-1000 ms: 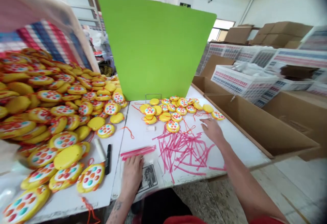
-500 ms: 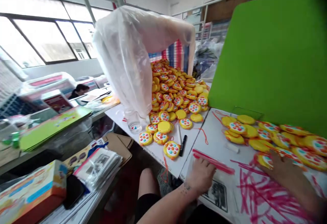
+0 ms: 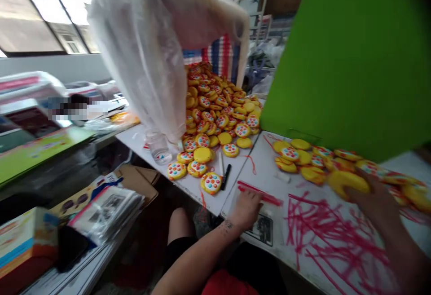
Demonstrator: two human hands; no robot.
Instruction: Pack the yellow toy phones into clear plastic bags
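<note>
My left hand lies on a clear zip bag with a pink top strip, its fingers curled over the strip. Inside the bag a dark printed picture shows. My right hand, blurred, grips a yellow round pop-button toy with its plain side up, thumb below and fingers behind. That toy is just above a row of similar toys, some showing white faces with red and blue dots. Between my hands, magenta marks cover the white tabletop.
A large heap of the same toys spills from a plastic-draped sack. A clear jar and a black marker stand or lie nearby. A green board rises behind the row. Packets and a box occupy the left side.
My right hand has lifted a yellow toy from the row and holds it flat side up. My left hand stays on the bag. The view has shifted right and down.
</note>
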